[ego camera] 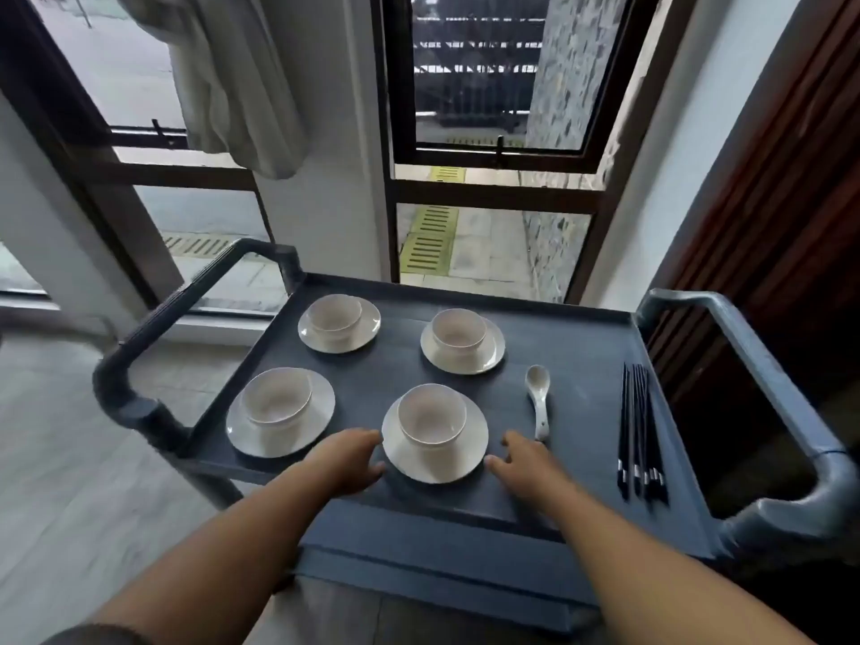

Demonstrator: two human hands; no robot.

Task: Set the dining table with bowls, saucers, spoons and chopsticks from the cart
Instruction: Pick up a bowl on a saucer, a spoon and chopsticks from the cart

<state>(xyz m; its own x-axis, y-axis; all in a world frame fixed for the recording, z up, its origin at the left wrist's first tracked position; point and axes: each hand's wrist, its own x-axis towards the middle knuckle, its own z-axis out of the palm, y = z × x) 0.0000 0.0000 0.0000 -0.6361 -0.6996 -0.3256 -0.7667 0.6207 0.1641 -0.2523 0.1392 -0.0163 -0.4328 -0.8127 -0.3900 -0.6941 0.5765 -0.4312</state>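
Several white bowls stand on white saucers on the dark cart top. The nearest bowl sits on its saucer between my hands. My left hand is at the saucer's left rim and my right hand at its right rim, fingers relaxed, neither curled round it. Another bowl on a saucer stands at the near left. Two more bowls stand at the back. A white spoon lies right of the nearest saucer. Black chopsticks lie at the right.
The cart has thick grey handles at the left and at the right. Behind it are dark-framed windows, a white wall column and a hanging white cloth. A dark wooden panel stands at the right.
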